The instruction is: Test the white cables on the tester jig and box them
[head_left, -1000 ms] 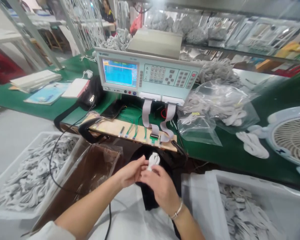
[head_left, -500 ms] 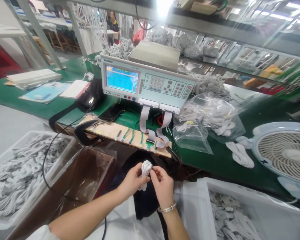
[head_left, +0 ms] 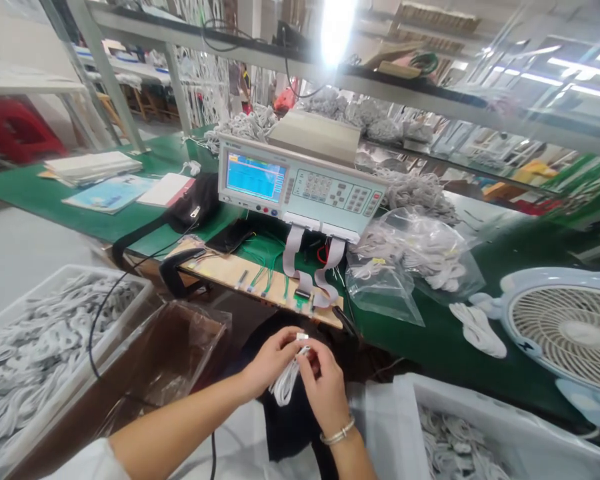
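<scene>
Between my two hands is a coiled white cable, its loops hanging down under my fingers. My left hand is closed on the cable near its top, where a small white connector shows at the fingertips. My right hand pinches the same cable close to the connector, thumb and forefinger together. Just beyond my hands is a wooden board with small connectors and green wires along it. Grey ribbon cables link the board to a tester with a lit blue screen.
A white bin of coiled cables stands left, beside a brown plastic-lined box. Another white bin with cables is at right. On the green table are bagged cables, a loose coil and a fan.
The cable coil has turned in my hands: its loops now hang down and the white connector shows at the top. My right fingers have come up against my left. The view has tilted upward slightly.
</scene>
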A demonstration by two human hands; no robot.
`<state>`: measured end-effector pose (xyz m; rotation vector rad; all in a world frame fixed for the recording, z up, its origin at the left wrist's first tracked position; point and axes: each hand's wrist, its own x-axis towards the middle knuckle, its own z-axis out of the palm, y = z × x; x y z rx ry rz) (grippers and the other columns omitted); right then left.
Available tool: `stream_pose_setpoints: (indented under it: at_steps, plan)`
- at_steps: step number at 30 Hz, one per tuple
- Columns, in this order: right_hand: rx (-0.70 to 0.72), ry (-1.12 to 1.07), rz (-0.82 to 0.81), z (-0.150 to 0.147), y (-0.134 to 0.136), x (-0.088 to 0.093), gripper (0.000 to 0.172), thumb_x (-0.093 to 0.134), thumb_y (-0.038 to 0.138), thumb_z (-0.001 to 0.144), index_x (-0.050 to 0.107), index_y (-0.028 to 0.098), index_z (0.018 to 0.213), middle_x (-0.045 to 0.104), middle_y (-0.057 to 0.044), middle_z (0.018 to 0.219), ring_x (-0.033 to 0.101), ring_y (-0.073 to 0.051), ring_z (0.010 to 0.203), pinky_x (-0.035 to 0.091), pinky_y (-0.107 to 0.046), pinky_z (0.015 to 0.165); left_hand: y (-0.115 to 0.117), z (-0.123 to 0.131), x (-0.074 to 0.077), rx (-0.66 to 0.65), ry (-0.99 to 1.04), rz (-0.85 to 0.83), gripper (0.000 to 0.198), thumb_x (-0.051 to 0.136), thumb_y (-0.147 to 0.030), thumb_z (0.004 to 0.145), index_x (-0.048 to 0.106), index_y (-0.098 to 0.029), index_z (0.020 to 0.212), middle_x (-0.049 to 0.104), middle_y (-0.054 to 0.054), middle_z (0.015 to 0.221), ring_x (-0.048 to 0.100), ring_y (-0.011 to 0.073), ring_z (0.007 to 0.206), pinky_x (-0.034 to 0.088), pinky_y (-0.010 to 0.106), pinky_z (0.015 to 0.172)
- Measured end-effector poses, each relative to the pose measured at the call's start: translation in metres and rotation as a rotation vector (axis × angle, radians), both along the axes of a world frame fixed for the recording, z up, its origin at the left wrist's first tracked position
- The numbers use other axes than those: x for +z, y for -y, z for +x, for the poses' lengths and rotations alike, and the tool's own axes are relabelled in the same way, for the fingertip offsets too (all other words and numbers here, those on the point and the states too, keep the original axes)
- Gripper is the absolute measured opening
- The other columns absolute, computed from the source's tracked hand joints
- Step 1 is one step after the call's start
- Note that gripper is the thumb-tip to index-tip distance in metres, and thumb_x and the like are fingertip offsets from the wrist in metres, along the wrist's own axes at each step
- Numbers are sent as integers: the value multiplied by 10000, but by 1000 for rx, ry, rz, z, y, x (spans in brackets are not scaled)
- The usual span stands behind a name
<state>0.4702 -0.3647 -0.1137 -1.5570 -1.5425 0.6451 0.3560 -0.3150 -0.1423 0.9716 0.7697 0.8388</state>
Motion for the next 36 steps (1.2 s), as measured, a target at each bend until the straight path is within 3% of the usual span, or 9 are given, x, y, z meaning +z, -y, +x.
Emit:
stream_pose_setpoints:
  at_steps: [2,4,9,14,20,24,30,33,36]
  plan:
    - [5,77,-15,1,-3,0,192,470,282,770,531,187,925,606,-71,842,561,-179,738,439,-284,661,-6,0,-3,35,-75,65,197,509,-289,715,515,-154,859,556,24,806,510,128,765,386,224,684]
    - [-76,20,-64,3,-8,-5,178,458,302,777,509,179,897,616,-52,747,568,-168,657,435,-273,613,-12,-1,-8,70,-168,95,180,488,-309,724,498,-155,818,521,-12,684,484,98,638,377,204,595]
    - [-197,-417,-242,11,-28,-14,234,517,364,733,530,164,854,589,15,557,510,-116,465,388,-212,449,-26,-9,-9,43,-318,181,172,532,-320,682,485,-155,684,456,-45,592,414,67,546,338,178,515]
    - [-149,-554,-327,14,-44,-12,225,564,339,707,581,150,829,558,27,518,447,-95,441,324,-201,417,-38,-15,3,-124,-224,-75,255,552,-394,656,487,-153,703,472,-36,571,438,73,500,367,181,447]
    - [-206,-685,-285,5,-51,-19,179,569,317,709,591,151,774,552,28,490,382,-69,403,273,-186,383,-46,-22,10,-108,-111,-261,258,608,-368,621,505,-140,686,536,-7,602,483,66,513,399,179,487]
    - [-287,-719,-251,2,-51,-19,212,581,353,685,592,148,741,542,30,470,379,-66,376,262,-181,348,-47,-22,10,-55,-63,-320,262,634,-358,594,497,-140,639,555,2,602,481,59,493,390,174,480]
    - [-206,-527,-229,18,-36,-10,227,552,352,717,603,150,807,627,-30,655,481,-101,488,338,-188,383,-39,-3,9,122,-11,-328,272,661,-352,561,515,-125,592,553,12,566,477,64,478,380,184,481]
    - [-226,-598,-234,20,-27,-14,249,555,341,720,582,143,870,646,-63,739,494,-105,513,357,-192,396,-32,7,9,232,73,-352,280,662,-358,565,527,-114,588,549,13,561,461,55,473,368,180,492]
    - [-261,-733,-223,17,-24,-20,273,581,330,699,565,145,898,648,-69,776,507,-107,530,370,-194,409,-30,9,8,258,152,-332,262,659,-343,578,548,-107,602,517,-10,522,425,40,449,346,175,492]
